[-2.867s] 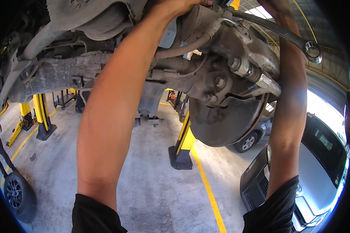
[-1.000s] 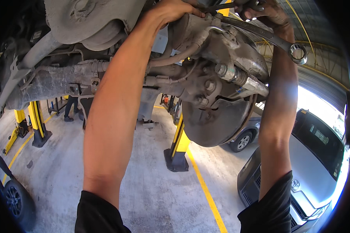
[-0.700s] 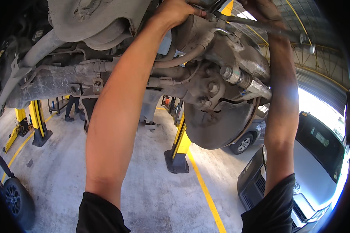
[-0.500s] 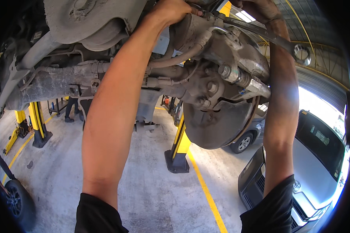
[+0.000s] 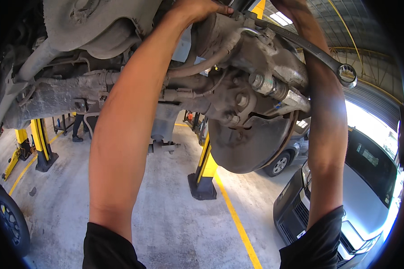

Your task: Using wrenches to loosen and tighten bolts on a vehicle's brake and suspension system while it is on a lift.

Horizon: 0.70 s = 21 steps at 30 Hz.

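Observation:
My left hand is curled at the top of the underside of a raised vehicle, thumb beside the top of a grimy steering knuckle; what its fingers hold is hidden. My right hand is mostly cut off by the top edge, so its fingers are unclear. A long combination wrench slants from that joint down to the right across my right forearm, its ring end free in the air. Below are a brake hose, a large bolt and bushing and a brake disc with its backing plate.
Yellow lift posts stand on the concrete floor. A loose wheel is at the lower left edge. A person's legs show behind the chassis. A silver vehicle and another car are parked at the right.
Since half a second ago the wrench's ring end has dropped and my right hand has risen further out of view. The person at the far left with the wheel has mostly left the picture.

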Tool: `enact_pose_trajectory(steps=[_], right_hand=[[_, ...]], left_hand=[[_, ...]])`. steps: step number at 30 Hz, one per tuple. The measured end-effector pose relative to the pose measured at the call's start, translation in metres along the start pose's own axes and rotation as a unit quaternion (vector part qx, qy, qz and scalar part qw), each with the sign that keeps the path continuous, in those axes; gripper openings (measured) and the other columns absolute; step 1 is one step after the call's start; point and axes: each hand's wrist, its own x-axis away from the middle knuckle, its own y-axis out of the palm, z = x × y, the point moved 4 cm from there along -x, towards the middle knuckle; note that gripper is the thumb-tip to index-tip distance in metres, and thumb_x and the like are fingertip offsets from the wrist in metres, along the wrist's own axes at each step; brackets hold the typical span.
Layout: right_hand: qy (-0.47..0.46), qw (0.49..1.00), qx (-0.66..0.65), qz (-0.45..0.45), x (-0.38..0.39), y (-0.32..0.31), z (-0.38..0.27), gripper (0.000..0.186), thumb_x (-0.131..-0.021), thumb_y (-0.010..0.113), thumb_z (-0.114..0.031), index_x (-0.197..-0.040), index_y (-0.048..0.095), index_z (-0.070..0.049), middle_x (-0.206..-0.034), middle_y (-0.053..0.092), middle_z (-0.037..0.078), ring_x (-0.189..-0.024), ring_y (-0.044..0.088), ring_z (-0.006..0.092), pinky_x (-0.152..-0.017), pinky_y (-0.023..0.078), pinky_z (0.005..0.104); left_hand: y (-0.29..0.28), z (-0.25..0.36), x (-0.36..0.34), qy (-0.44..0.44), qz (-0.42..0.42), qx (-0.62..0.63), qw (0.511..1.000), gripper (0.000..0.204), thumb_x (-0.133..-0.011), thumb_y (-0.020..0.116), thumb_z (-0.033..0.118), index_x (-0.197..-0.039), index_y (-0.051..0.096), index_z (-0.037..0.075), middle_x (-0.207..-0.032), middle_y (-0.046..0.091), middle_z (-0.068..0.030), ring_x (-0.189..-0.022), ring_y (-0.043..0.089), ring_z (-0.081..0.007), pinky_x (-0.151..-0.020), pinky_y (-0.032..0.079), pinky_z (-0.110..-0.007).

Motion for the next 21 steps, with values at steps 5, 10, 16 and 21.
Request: enact_pose_trajectory(steps=[5,10,16,21], right_hand=[[0.103,0.984,0.11,0.1,-0.012,0.001,0.001,0.023,-0.101,0.059,-0.017,-0.105,0.069,0.005,-0.094,0.072,0.012,-0.076,0.066,0.0172,-0.068,0.054,0.0294],[0.144,0.979,0.1,0.106,-0.01,0.008,0.009,0.025,-0.1,0.06,-0.015,-0.109,0.066,0.008,-0.096,0.071,0.017,-0.077,0.07,0.0234,-0.074,0.058,0.0331],[0.119,0.979,0.082,0.147,0.112,0.011,-0.083,0.029,-0.099,0.062,-0.018,-0.109,0.066,0.009,-0.096,0.072,0.019,-0.08,0.071,0.0234,-0.075,0.058,0.0336],[-0.027,0.958,0.285,0.02,0.228,0.011,-0.082,0.062,-0.092,0.073,-0.029,-0.141,0.048,-0.002,-0.129,0.065,0.01,-0.119,0.061,0.0268,-0.108,0.047,0.0434]], left_hand=[[0.002,0.013,0.0,-0.032,-0.009,-0.041,0.999,0.05,-0.081,0.083,0.029,-0.118,0.07,-0.003,-0.109,0.074,-0.0182,-0.099,0.068,-0.0254,-0.09,0.05,-0.036],[-0.002,-0.002,-0.007,-0.084,-0.014,-0.093,0.992,0.044,-0.083,0.082,0.034,-0.109,0.075,-0.001,-0.105,0.075,-0.015,-0.094,0.069,-0.0234,-0.088,0.05,-0.035],[0.003,-0.015,-0.017,-0.064,-0.032,-0.058,0.996,0.037,-0.084,0.082,0.032,-0.103,0.078,0.0,-0.093,0.077,-0.011,-0.083,0.07,-0.0173,-0.082,0.052,-0.031],[0.007,-0.013,-0.018,-0.041,-0.038,-0.011,0.998,0.039,-0.082,0.083,0.033,-0.103,0.078,0.0,-0.092,0.077,-0.0129,-0.083,0.07,-0.0176,-0.082,0.052,-0.032]])
